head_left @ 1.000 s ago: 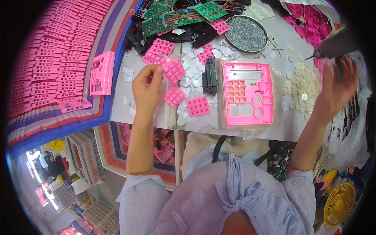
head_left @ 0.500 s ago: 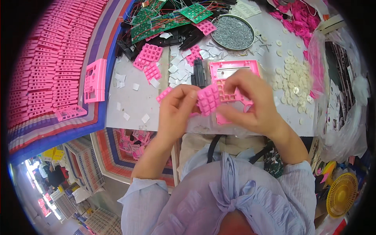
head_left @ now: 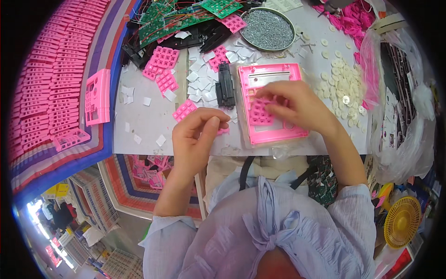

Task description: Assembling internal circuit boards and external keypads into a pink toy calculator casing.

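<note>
A pink rubber keypad [head_left: 262,114] lies at the pink plastic housing [head_left: 274,135], and my right hand [head_left: 295,104] pinches its edge with thumb and fingers. The housing lies open side up on the table, with a silvery strip near its far end. To the left, my left hand [head_left: 197,135] hovers with fingers curled and thumb against them; whatever they hold is hidden. Partly behind that hand is another pink keypad [head_left: 184,110]. A bit of pink also shows under its fingertips. Between the hands, a black plastic part [head_left: 225,86] stands beside the housing.
White paper squares [head_left: 200,76] and pink keypads [head_left: 165,58] lie around. Farther back are green circuit boards [head_left: 176,23] with wires and a round tray of screws [head_left: 293,35]. White discs [head_left: 344,86] spread at right. Stacked pink housings [head_left: 69,69] fill a crate at left.
My right hand has taken the keypad from beside my left hand and brought it down onto the housing. My left hand has drawn slightly left and down. The whole view has shifted a little.
</note>
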{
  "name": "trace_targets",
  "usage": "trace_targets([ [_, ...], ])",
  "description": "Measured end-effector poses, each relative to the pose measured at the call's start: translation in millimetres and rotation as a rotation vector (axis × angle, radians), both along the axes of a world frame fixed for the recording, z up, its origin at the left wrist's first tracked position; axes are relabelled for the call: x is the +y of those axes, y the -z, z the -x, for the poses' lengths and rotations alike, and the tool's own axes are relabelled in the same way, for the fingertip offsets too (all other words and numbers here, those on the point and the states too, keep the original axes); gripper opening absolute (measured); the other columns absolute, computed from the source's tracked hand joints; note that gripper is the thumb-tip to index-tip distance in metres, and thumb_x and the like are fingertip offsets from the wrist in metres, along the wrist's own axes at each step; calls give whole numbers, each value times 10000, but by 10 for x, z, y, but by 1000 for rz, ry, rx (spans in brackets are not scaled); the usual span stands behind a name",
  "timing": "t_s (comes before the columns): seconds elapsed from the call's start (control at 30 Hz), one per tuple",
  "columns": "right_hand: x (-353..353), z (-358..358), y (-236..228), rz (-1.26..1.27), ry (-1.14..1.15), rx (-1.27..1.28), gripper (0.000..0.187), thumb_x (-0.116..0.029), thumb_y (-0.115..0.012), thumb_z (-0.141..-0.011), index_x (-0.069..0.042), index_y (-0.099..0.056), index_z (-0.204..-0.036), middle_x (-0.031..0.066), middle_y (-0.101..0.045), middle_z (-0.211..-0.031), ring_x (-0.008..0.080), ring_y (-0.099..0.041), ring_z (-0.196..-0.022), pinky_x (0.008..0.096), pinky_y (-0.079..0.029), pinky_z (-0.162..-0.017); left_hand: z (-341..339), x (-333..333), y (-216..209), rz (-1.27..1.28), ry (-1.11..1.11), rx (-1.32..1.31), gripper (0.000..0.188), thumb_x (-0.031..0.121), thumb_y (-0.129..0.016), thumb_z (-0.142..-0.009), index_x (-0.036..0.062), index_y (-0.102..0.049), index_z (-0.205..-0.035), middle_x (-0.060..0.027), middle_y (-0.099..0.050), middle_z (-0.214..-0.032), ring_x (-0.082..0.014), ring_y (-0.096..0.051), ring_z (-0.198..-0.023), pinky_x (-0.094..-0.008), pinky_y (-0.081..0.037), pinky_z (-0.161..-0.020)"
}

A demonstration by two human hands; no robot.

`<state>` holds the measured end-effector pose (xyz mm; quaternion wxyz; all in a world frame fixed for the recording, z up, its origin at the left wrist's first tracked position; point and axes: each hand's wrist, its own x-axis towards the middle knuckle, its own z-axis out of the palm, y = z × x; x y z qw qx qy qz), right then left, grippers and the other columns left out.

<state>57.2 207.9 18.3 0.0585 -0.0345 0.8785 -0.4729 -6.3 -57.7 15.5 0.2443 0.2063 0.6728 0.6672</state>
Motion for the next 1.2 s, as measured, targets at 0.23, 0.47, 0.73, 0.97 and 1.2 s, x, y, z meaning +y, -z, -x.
trace_targets([
  [0.23, -15, 198, 110, -288, -52, 189, 276, -90, -712, -832, -40, -679, -1102, 121, -663, -946, 282, -667, -821, 383, -540, -724, 38, -29, 40, 27, -26, 33, 160, 8, -546, -988, -49, -687, -1037, -92, -695, -1001, -131, -637, -912, -273, -502, -839],
  [0.47, -195, -156, -58, -514, -46, 433, 620, -274, -767, -805, -39, -544, -1334, 194, -542, -1361, 389, -551, -1232, 464, -490, -969, 456, -34, 136, 211, -135, 268, 127, 52, -614, -955, -26, -700, -1008, -79, -697, -917, -123, -636, -802, -273, -505, -725],
  [0.73, -457, -380, 80, -705, -265, 109, 1053, -639, -638, -805, 60, -303, -1518, 229, -236, -1622, 397, -164, -1529, 660, -145, -1172, 1827, 630, -41, 498, -241, 801, 229, 226, -707, -845, 33, -723, -968, -141, -702, -897, -313, -688, -834, -399, -530, -734],
  [0.97, -420, -388, 106, -682, -248, 118, 1072, -582, -705, -780, 37, -269, -1539, 212, -219, -1631, 377, -171, -1528, 650, -152, -1178, 2106, 1453, 83, 741, 16, 1448, 248, 292, -739, -828, 92, -674, -961, -66, -640, -958, -301, -657, -954, -431, -543, -787],
  [1.2, -353, -430, 122, -571, -168, 226, 873, -496, -728, -810, -11, -424, -1469, 209, -329, -1571, 372, -254, -1493, 663, -226, -1144, 2478, 1148, -456, 255, -462, 723, 185, 202, -637, -945, 28, -689, -978, -77, -699, -830, -215, -703, -788, -382, -581, -664],
])
